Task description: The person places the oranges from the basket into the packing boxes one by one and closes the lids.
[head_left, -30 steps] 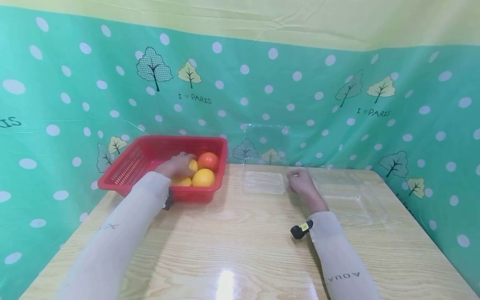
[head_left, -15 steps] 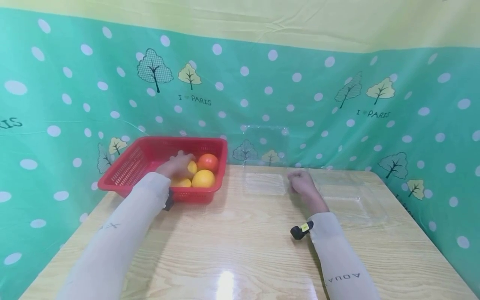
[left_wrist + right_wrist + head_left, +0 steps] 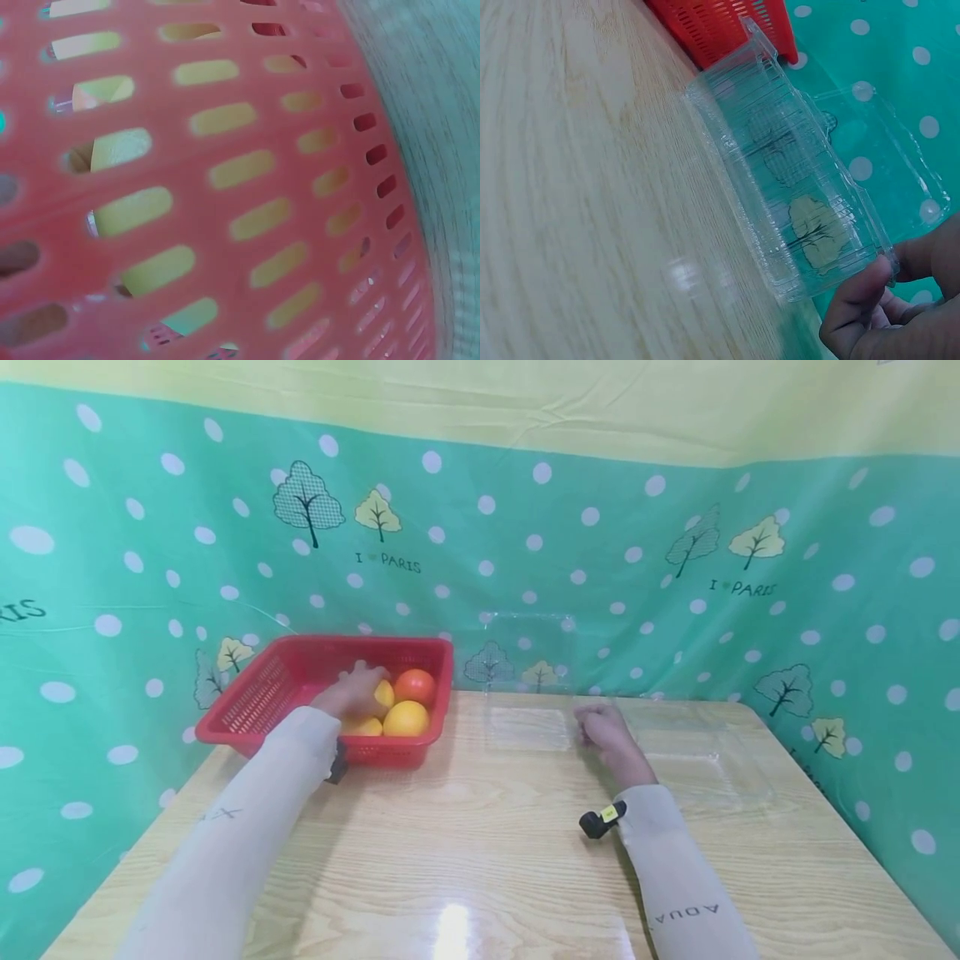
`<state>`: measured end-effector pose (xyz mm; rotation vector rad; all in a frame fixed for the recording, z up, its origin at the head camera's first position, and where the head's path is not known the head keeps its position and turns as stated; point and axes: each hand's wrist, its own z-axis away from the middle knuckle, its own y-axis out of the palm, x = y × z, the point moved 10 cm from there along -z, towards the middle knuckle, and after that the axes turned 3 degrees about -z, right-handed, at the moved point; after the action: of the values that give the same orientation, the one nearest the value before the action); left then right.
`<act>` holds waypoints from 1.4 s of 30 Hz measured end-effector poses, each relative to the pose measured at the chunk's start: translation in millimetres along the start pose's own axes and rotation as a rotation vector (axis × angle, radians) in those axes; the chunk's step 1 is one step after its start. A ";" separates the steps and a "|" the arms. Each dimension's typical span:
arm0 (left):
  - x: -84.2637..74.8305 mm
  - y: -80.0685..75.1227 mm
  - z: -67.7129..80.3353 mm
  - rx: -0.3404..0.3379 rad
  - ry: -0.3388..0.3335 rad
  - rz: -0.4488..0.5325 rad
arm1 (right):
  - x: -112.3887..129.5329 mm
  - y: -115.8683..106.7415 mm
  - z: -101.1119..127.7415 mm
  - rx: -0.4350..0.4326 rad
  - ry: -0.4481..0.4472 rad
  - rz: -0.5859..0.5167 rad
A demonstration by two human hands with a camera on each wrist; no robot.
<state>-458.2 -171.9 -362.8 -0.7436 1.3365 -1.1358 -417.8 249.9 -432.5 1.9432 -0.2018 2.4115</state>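
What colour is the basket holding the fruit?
Red, with slotted walls; the basket shows best in the head view.

bright, tabletop glare, blurry wrist views

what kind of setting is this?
Likely a staged tabletop recording booth: a wooden table walled by a polka-dot tree-print backdrop, with only a red basket of fruit and a clear plastic box.

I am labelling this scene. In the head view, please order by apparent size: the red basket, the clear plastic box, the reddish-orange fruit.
1. red basket
2. clear plastic box: looks smaller, though its transparent edges are hard to trace
3. reddish-orange fruit
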 end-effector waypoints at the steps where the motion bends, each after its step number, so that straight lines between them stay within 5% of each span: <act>1: -0.2 -0.7 0.2 -0.009 0.002 0.001 | 0.1 0.1 0.3 -0.001 -0.002 -0.002; 17: -14.0 -31.6 1.1 -0.152 0.097 -0.056 | -1.4 -0.7 0.3 -0.020 0.010 0.011; 24: -22.2 -44.9 -1.9 -0.288 0.157 0.005 | -1.2 -0.7 -0.3 -0.019 -0.002 0.021; 33: -51.0 -54.1 -4.8 -0.386 0.250 -0.011 | -0.6 1.0 0.8 -0.012 -0.011 0.018; 42: -101.3 -54.0 -4.1 -0.430 0.359 -0.081 | 0.1 0.7 -0.4 -0.008 -0.014 0.020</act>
<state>-460.2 -94.7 -277.7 -0.9369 1.9052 -1.0907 -418.3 249.3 -432.6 1.9648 -0.2319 2.4063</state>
